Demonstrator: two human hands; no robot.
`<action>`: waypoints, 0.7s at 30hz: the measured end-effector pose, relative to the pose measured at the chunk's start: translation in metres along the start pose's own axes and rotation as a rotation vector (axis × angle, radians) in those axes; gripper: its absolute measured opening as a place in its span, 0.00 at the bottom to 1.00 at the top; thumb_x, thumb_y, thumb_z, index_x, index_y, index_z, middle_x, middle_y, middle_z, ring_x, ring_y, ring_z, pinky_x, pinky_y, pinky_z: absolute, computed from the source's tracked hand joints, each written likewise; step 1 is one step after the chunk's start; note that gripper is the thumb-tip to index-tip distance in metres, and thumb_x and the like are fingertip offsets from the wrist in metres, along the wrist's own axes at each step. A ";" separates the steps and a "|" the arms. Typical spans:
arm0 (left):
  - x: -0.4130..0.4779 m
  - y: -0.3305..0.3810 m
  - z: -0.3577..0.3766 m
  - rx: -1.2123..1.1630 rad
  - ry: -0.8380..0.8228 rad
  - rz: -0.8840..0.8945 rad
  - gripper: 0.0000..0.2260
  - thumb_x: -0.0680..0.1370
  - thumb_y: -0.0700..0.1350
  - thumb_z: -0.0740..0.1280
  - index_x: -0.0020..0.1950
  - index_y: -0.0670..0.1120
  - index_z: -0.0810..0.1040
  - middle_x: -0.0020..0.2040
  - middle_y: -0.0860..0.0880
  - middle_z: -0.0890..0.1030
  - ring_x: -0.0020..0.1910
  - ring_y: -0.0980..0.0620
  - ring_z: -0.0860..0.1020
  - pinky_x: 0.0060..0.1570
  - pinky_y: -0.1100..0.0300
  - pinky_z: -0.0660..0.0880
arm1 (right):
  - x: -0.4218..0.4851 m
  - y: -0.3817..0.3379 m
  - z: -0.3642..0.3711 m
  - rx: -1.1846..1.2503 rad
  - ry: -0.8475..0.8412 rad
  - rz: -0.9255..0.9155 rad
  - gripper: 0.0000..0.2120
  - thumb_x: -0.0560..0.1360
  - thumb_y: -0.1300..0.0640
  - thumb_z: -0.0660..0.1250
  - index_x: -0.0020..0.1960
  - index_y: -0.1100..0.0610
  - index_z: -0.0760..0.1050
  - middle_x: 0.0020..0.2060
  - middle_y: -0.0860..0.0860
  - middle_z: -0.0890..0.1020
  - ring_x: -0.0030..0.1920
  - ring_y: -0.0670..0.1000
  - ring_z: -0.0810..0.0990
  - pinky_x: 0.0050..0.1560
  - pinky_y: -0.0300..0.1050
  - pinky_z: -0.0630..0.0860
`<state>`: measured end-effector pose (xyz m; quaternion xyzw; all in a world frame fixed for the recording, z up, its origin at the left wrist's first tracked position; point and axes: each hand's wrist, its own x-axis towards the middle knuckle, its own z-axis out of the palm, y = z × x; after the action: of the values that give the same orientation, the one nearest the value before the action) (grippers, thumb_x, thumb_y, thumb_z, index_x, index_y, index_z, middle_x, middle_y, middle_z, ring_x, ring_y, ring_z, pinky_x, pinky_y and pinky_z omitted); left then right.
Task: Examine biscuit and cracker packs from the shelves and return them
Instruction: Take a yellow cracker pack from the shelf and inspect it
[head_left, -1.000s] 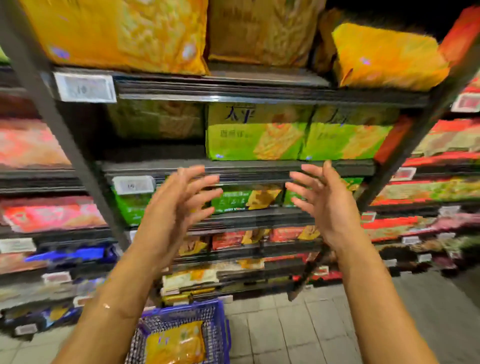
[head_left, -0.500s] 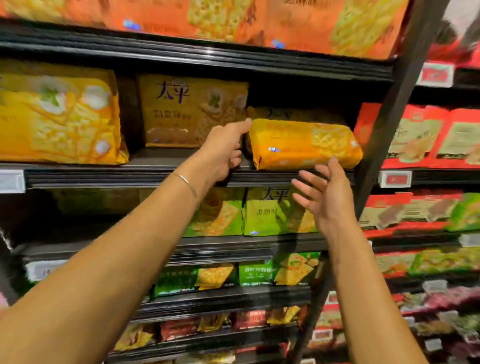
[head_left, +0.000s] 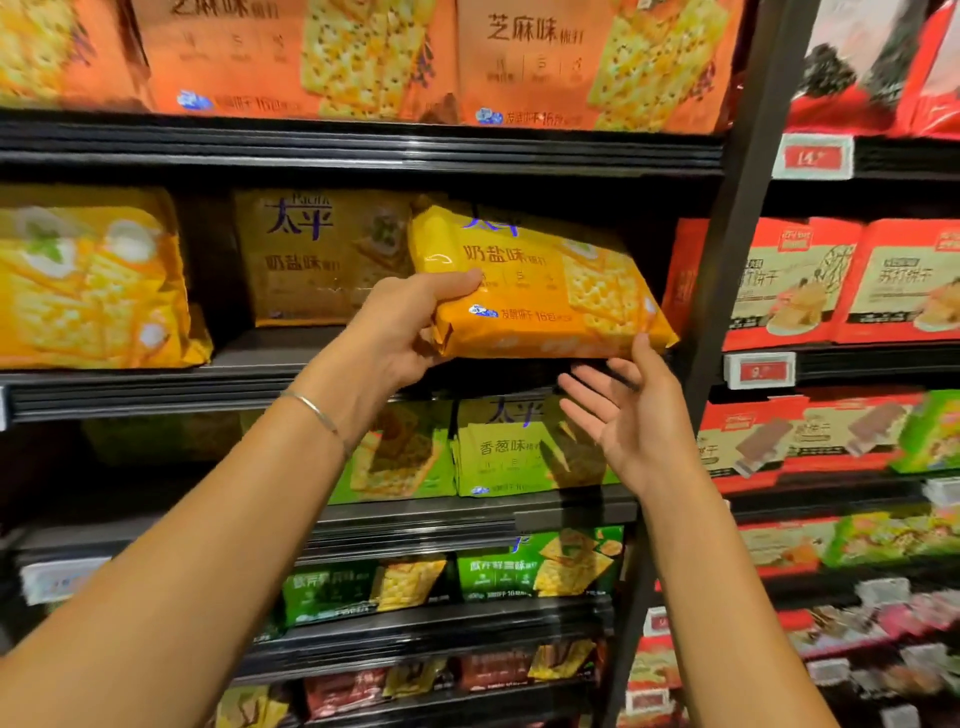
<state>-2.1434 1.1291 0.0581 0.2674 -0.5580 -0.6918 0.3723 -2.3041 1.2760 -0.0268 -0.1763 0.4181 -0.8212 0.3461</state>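
Shop shelves stacked with crackers fill the head view, and one yellow pack (head_left: 540, 291) is held in front of the middle shelf (head_left: 156, 389).
Seen from the head, the left hand (head_left: 400, 332) grips the pack's left end, thumb across the printed front and fingers curled beneath. The pack's long axis runs left to right, with the face tilted toward the camera. Its right end reaches close to the dark upright post (head_left: 737, 260). The right hand (head_left: 628, 415) lies just below that free end, open with fingers spread and holding nothing. Its thumb tip is at the pack's lower edge, though whether it touches cannot be told. It is the nearer hand to take the right end for reading. A matching pack (head_left: 311, 260) stands further back on the shelf, green packs (head_left: 509, 447) sit one shelf down, and red packs (head_left: 810, 280) lie beyond the post.
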 end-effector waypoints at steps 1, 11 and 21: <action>-0.009 0.000 -0.010 -0.031 -0.007 -0.001 0.19 0.74 0.43 0.78 0.63 0.41 0.80 0.51 0.42 0.88 0.49 0.44 0.88 0.48 0.45 0.86 | -0.002 0.002 0.000 0.038 -0.011 0.006 0.29 0.81 0.40 0.65 0.74 0.57 0.68 0.64 0.63 0.81 0.58 0.62 0.86 0.56 0.58 0.83; -0.118 -0.067 -0.127 -0.205 -0.056 0.086 0.13 0.72 0.37 0.72 0.56 0.42 0.85 0.50 0.43 0.88 0.45 0.46 0.88 0.42 0.52 0.85 | -0.060 0.063 -0.020 0.212 -0.427 0.120 0.27 0.77 0.43 0.71 0.73 0.52 0.77 0.71 0.56 0.78 0.71 0.62 0.77 0.67 0.70 0.74; -0.237 -0.180 -0.163 -0.123 0.299 -0.087 0.37 0.71 0.71 0.64 0.73 0.50 0.77 0.60 0.44 0.86 0.56 0.43 0.87 0.46 0.44 0.85 | -0.132 0.130 -0.088 0.022 -0.474 0.328 0.29 0.80 0.37 0.64 0.76 0.50 0.72 0.74 0.56 0.75 0.72 0.61 0.76 0.60 0.64 0.80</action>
<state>-1.9170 1.2470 -0.1659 0.3678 -0.4411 -0.6925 0.4366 -2.2081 1.3668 -0.1833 -0.2897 0.3393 -0.6947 0.5642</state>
